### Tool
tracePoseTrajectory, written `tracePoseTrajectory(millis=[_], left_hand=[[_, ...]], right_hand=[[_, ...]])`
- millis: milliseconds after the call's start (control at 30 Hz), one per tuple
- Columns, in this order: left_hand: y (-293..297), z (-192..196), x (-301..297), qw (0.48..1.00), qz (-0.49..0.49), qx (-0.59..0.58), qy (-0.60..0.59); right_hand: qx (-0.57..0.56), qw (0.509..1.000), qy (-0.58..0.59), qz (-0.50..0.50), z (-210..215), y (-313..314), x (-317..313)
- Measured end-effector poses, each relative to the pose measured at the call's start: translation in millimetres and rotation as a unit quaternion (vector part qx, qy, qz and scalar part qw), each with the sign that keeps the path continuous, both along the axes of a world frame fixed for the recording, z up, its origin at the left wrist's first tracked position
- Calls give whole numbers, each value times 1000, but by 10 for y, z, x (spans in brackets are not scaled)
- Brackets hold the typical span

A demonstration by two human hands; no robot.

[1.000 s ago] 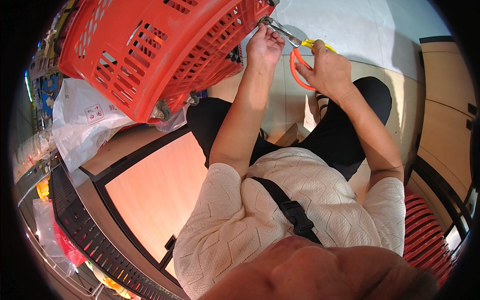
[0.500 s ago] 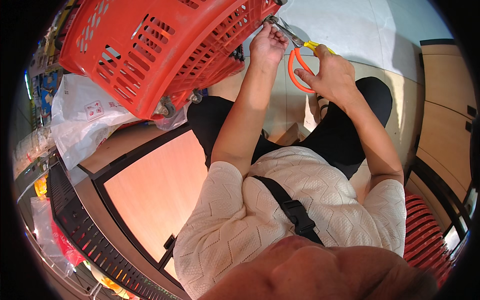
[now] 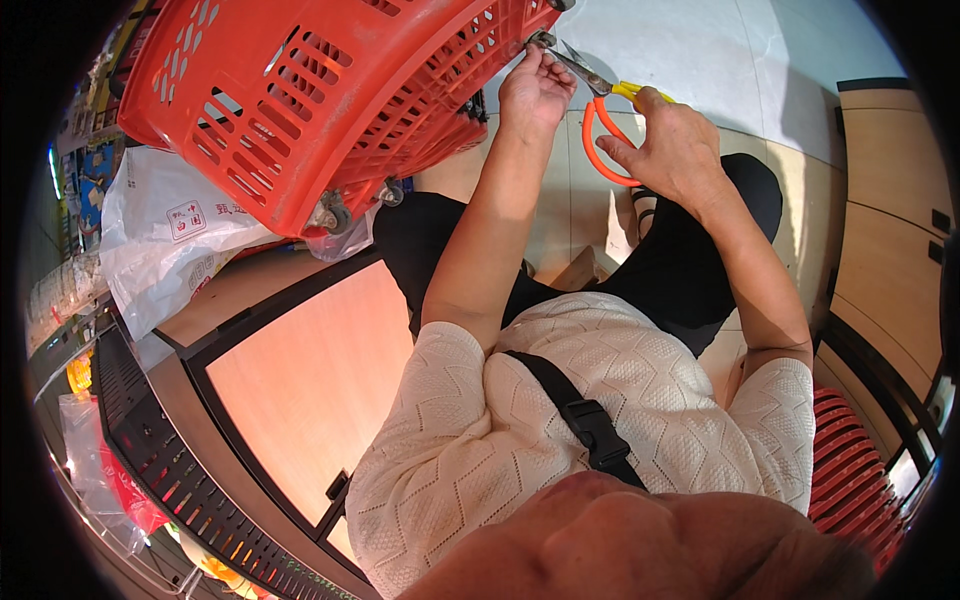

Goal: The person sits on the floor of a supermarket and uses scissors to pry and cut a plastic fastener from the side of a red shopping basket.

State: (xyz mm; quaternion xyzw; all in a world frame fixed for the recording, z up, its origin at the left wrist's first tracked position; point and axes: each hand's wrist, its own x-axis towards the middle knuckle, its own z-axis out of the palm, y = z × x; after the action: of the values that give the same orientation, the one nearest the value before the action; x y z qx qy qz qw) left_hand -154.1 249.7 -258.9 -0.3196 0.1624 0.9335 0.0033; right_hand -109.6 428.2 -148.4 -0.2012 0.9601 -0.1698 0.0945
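Note:
A red plastic shopping basket (image 3: 330, 110) lies tipped over at the upper left, its wheeled underside turned toward me. My left hand (image 3: 538, 90) is closed, its fingertips pinching at a small caster wheel (image 3: 541, 40) on the basket's right edge. In my right hand (image 3: 672, 145) is a pair of scissors (image 3: 610, 145) with one orange and one yellow handle. The parted metal blades point up and left, their tips close to that caster and my left fingertips. Whether a blade touches the caster I cannot tell. Another caster (image 3: 328, 212) sits on the basket's lower corner.
A white plastic bag (image 3: 165, 225) lies beneath the basket's left side. Below it stands a wooden-panelled cabinet (image 3: 310, 370) with a black frame, beside a black perforated rack (image 3: 170, 450). Light wood cabinets (image 3: 890, 220) and a red slatted stool (image 3: 850, 470) are at the right.
My right hand and the scissors have shifted slightly right, with the handles a little lower. My left hand and the basket stay almost in place.

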Motion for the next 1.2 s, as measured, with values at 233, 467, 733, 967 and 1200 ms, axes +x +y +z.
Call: tracePoseTrajectory(millis=[233, 467, 733, 967, 1200], left_hand=[[7, 12, -4, 1000, 6, -3, -4], [40, 99, 24, 1000, 0, -13, 4], [46, 95, 37, 1000, 11, -4, 13], [106, 80, -1, 998, 47, -39, -16], [75, 41, -33, 998, 45, -40, -20]], right_hand=[[-16, 1000, -15, -5, -27, 0, -3], [-53, 997, -55, -27, -48, 11, 8], [-117, 986, -103, -55, -186, 5, -30], [-180, 970, -137, -94, -449, -91, 69], [-192, 973, -73, -102, -788, -192, 159]])
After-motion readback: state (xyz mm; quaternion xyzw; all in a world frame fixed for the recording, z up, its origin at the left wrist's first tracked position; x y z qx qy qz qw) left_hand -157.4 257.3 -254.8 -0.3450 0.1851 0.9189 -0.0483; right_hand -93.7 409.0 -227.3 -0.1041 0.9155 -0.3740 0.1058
